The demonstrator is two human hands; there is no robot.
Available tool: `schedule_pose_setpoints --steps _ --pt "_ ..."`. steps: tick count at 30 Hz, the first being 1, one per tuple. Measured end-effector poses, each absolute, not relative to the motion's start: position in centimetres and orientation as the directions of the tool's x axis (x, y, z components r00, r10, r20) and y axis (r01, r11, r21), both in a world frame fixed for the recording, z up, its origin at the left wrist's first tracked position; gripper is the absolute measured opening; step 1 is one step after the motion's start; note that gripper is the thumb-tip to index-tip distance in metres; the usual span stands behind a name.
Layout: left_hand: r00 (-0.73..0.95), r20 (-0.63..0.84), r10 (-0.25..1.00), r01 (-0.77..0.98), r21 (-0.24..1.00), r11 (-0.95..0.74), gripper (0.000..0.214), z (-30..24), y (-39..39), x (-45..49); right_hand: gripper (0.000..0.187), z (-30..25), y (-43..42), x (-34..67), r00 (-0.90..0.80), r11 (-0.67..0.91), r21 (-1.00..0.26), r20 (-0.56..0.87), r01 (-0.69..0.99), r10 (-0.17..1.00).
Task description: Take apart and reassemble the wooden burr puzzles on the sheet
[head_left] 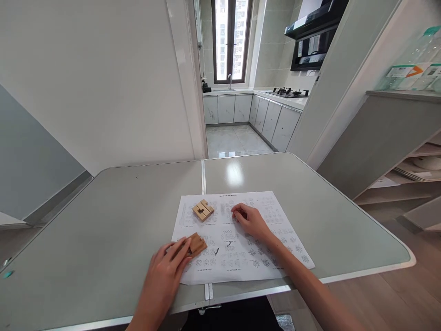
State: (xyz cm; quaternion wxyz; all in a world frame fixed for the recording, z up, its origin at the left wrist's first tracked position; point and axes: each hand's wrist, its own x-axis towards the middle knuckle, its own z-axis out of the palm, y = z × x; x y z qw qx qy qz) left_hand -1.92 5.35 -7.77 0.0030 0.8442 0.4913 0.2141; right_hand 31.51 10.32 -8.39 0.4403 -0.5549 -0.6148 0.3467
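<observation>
A printed sheet (241,271) with rows of small diagrams lies on the table. Near its lower left sits a brown wooden block puzzle (198,245), its left end covered by my left hand (167,264). The thumb and forefinger of that hand bracket the puzzle, while the other fingers reach over its side. A lighter wooden block puzzle (203,210), with a small notch in its middle, rests on the sheet's upper left, apart from both hands. My right hand (251,219) lies on the sheet to the right of it, fingers curled in, with nothing visible in them.
The grey folding table (120,230) has a metal seam down its middle and a pale rim. A small green object (8,274) lies near its left edge. At right, plastic bottles (413,69) stand on a shelf unit (372,133). Beyond the doorway is a kitchen.
</observation>
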Motion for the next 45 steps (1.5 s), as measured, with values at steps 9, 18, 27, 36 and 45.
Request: schedule_pose_setpoints --steps 9,18,27,36,45 --pt "0.586 0.294 0.755 0.69 0.306 -0.655 0.044 -6.6 7.1 4.0 0.018 -8.7 10.6 31.5 0.013 0.159 -0.912 0.177 0.378 0.984" --pt "0.632 0.287 0.72 0.57 0.456 -0.683 0.037 -6.5 10.2 9.8 0.021 -8.7 10.6 31.5 0.024 0.194 -0.904 0.219 0.382 0.975" --pt "0.541 0.321 0.777 0.553 0.56 -0.617 0.037 -7.5 11.9 10.7 0.012 -8.4 10.2 31.4 -0.096 0.325 -0.817 0.319 0.475 0.943" --pt "0.5 0.359 0.788 0.558 0.562 -0.611 0.033 -7.9 11.7 10.2 0.021 -9.1 10.2 32.0 -0.187 0.353 -0.808 0.299 0.472 0.936" --pt "0.483 0.363 0.797 0.568 0.563 -0.6 0.039 -8.1 11.9 10.0 0.018 -9.5 11.1 32.7 -0.11 0.286 -0.872 0.264 0.398 0.958"
